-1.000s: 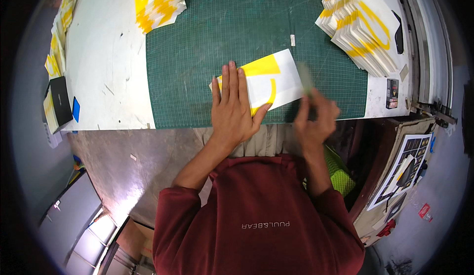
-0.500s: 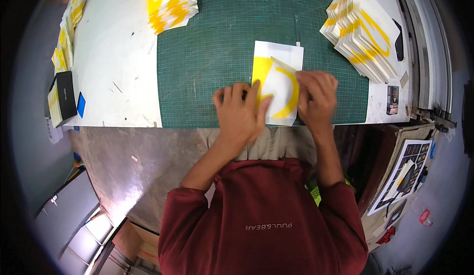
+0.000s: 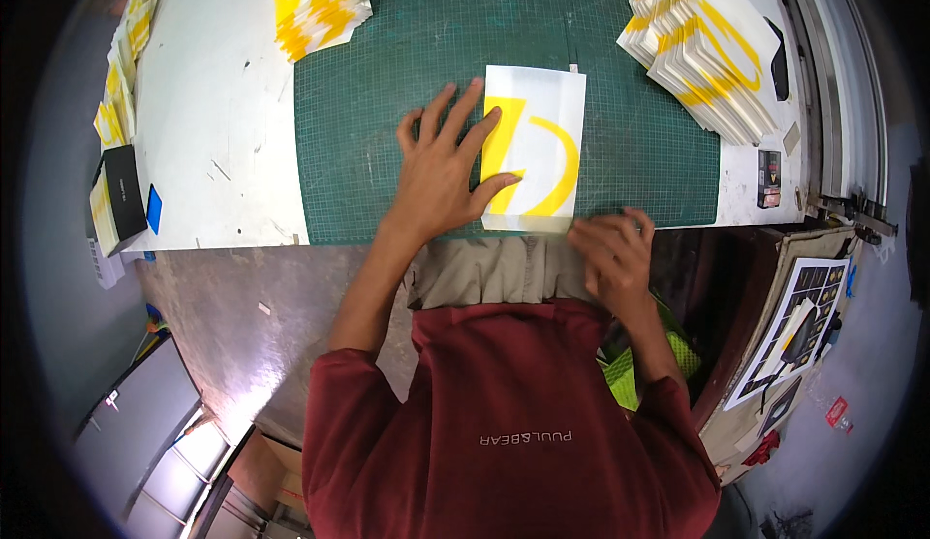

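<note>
A white paper piece with yellow printed shapes (image 3: 548, 152) lies flat on the green cutting mat (image 3: 387, 166), near the table's front edge. My left hand (image 3: 441, 166) is open, fingers spread, with its thumb and index finger lying on the paper's left side. At the paper's lower right corner my right hand (image 3: 612, 253) is closed on a thin flat pale strip (image 3: 542, 223). That strip lies across the paper's bottom edge and is smeared by motion; its exact kind cannot be made out.
Stacks of similar yellow-and-white paper pieces stand at the right (image 3: 712, 60), far left of the mat (image 3: 320, 6) and the table's left edge (image 3: 121, 93). A black box (image 3: 124, 195) and blue card (image 3: 154, 209) sit at left, a small dark pack (image 3: 768, 180) at right.
My right hand has moved down with the pale strip, from the paper's upper right to its bottom edge. My left hand has shifted up and left, its fingers spreading wider.
</note>
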Tool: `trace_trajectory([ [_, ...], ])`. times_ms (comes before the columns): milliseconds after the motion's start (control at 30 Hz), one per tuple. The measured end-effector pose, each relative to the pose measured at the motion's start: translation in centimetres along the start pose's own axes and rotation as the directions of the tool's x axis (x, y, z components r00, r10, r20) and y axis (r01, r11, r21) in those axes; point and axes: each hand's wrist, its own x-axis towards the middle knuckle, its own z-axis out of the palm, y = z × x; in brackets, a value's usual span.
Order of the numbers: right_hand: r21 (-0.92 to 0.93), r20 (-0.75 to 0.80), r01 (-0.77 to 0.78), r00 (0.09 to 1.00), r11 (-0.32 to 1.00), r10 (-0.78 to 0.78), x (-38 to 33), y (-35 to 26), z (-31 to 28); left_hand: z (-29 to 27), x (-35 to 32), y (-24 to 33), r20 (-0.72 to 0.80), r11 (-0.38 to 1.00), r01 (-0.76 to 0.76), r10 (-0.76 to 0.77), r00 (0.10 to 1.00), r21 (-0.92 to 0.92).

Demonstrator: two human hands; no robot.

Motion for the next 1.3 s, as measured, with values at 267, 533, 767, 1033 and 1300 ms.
trace_trajectory([
  [267,-0.006,-0.069,0.032,0.997,0.999,-0.032,-1.2,-2.3,2.4,0.1,0.4,0.1,0.061,0.996,-0.084,0.083,0.995,0.007],
  [533,0.035,-0.058,0.031,0.998,0.999,-0.029,2.9,-0.2,1.9,0.9,0.1,-0.3,0.032,0.998,-0.053,0.052,0.998,0.032],
  [767,0.058,-0.115,-0.124,0.985,0.991,0.130,3.8,1.6,2.1,-0.5,0.5,0.0,0.158,0.999,-0.048,0.049,0.986,-0.009],
  [1033,-0.413,-0.419,-0.379,0.886,0.828,0.196,2.3,4.1,-0.5,0.1,-0.5,0.9,0.119,0.986,-0.154,0.160,0.980,-0.063],
  [1300,0.619,0.300,-0.705,0.619,0.345,0.726,3.7,-1.5,0.8,1.1,-4.7,3.8,-0.065,0.871,-0.326,0.325,0.943,-0.367],
])
